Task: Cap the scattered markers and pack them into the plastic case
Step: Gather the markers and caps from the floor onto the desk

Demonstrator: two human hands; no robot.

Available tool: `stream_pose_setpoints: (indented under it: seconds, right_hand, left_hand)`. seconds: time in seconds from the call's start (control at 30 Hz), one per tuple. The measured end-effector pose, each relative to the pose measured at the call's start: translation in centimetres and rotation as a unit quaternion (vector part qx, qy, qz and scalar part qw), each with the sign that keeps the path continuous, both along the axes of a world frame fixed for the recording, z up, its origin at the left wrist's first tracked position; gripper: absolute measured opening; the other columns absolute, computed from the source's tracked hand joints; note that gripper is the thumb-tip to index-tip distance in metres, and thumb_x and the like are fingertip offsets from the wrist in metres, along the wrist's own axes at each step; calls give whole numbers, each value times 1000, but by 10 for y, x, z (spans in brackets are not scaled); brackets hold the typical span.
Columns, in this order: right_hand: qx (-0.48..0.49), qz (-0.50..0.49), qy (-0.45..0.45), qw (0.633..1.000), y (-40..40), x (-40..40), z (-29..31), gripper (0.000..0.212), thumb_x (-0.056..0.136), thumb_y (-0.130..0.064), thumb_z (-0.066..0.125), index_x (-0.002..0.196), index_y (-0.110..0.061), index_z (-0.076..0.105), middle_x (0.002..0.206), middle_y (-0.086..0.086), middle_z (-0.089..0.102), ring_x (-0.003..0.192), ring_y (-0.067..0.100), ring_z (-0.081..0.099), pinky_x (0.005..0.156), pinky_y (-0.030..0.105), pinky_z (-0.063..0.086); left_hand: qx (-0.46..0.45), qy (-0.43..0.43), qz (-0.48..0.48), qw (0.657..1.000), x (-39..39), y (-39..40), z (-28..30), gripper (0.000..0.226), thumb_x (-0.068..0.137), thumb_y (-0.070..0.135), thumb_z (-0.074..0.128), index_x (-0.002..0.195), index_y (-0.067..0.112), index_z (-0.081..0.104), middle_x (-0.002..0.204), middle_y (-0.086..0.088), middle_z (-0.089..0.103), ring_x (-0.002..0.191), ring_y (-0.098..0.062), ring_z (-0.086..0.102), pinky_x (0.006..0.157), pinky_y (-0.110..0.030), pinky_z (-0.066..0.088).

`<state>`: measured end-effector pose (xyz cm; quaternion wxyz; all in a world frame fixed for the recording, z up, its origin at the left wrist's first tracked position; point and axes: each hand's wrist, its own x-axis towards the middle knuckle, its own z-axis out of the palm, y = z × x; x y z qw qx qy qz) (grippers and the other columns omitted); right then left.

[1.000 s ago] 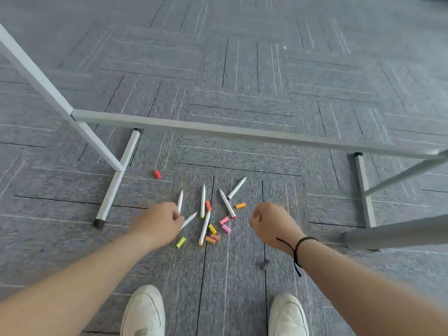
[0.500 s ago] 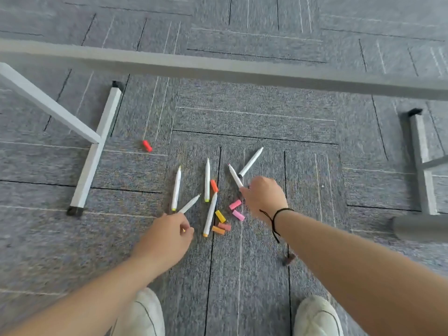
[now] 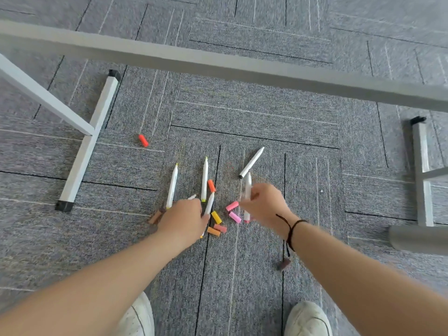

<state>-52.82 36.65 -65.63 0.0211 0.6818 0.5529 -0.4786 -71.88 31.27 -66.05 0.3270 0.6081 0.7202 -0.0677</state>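
Several uncapped white markers lie on the grey carpet: one [image 3: 172, 187] at the left, one [image 3: 204, 179] beside it, one [image 3: 252, 162] farther right. My right hand [image 3: 266, 207] pinches a white marker with a pink end [image 3: 247, 187] and holds it just above the floor. My left hand [image 3: 184, 221] curls over the lower end of a slanted marker, whose tip [image 3: 192, 197] pokes out past the knuckles. Loose caps lie between my hands: orange [image 3: 211, 186], yellow [image 3: 216, 217], two pink [image 3: 232, 206]. A red cap [image 3: 143, 140] lies apart. No plastic case is in view.
A grey table crossbar [image 3: 218, 66] spans the view above the markers. Its floor feet stand at the left [image 3: 84, 151] and right [image 3: 423, 175]. A brown cap [image 3: 155, 217] lies left of my left hand, a dark one [image 3: 284, 265] near my shoes [image 3: 308, 318].
My right hand closed on the pink-ended marker and lifted it. My left hand moved forward onto the slanted marker. The view tilted further down towards the floor.
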Motion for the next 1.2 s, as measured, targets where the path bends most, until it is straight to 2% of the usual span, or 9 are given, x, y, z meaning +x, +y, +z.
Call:
stream_pose_setpoints:
  seconds: [0.27,0.4,0.57,0.7,0.8,0.87,0.97,1.07,1.2]
  right_hand:
    - [-217,-317,299,873,-59,16,39,19,95,-1,59,114,1,57,91,22,69,82,37,71,82,49,61]
    - [-259,-366,379,809,-62,19,41,22,100,-6,52,120,3,55,91,24,69,81,35,69,76,45,60]
    - [-270,-380,434,771,-60,23,40,23,97,-3,51,118,2,59,98,24,68,89,35,68,91,52,56]
    - [-277,-361,446,770,-53,18,41,39,85,-10,63,122,2,57,98,21,67,87,32,67,94,51,54]
    - [-277,-344,435,785,-49,11,39,54,75,-17,74,123,2,59,97,20,68,83,30,67,85,47,55]
    - [-276,-332,401,808,-44,3,35,48,81,-15,73,122,4,58,93,19,67,77,27,67,80,44,56]
    - [-255,-311,304,863,-30,-15,25,30,94,-15,66,116,5,60,87,17,65,66,22,63,67,34,56]
    - [-197,-256,202,925,-5,-41,8,27,95,-18,66,110,4,63,78,12,64,60,18,57,61,29,53]
    - [-98,-99,49,989,29,-79,-12,28,97,-31,62,100,-4,62,74,0,58,54,9,43,44,15,38]
  left_hand:
    - [-12,22,-8,1000,9,5,-15,17,93,24,63,90,13,50,79,-1,55,64,-18,51,48,-29,31]
    - [-86,-155,98,979,-8,8,-12,13,85,15,68,80,4,64,71,-10,65,59,-26,61,56,-34,50]
    - [-209,-525,344,750,-33,-4,35,19,85,-8,64,103,-3,62,91,-21,71,82,-32,72,77,-42,61]
    - [-224,-694,363,580,-61,-15,55,33,67,1,74,100,0,72,95,-24,70,85,-35,70,85,-49,58]
    - [-254,-783,333,460,-78,-18,54,45,98,13,34,135,-6,52,125,-26,62,114,-37,62,106,-50,42]
    - [-239,-798,323,450,-88,-20,50,52,100,16,21,143,-5,43,133,-26,58,121,-37,58,111,-49,36]
    - [-229,-775,353,471,-94,-23,57,45,90,15,52,132,-2,59,116,-22,68,103,-32,68,98,-48,50]
    - [-161,-683,424,573,-99,-25,58,45,64,13,75,108,2,74,88,-15,71,73,-25,71,72,-42,61]
    - [-131,-533,523,652,-103,-23,47,24,91,9,53,108,1,68,74,-9,62,57,-17,57,53,-31,56]
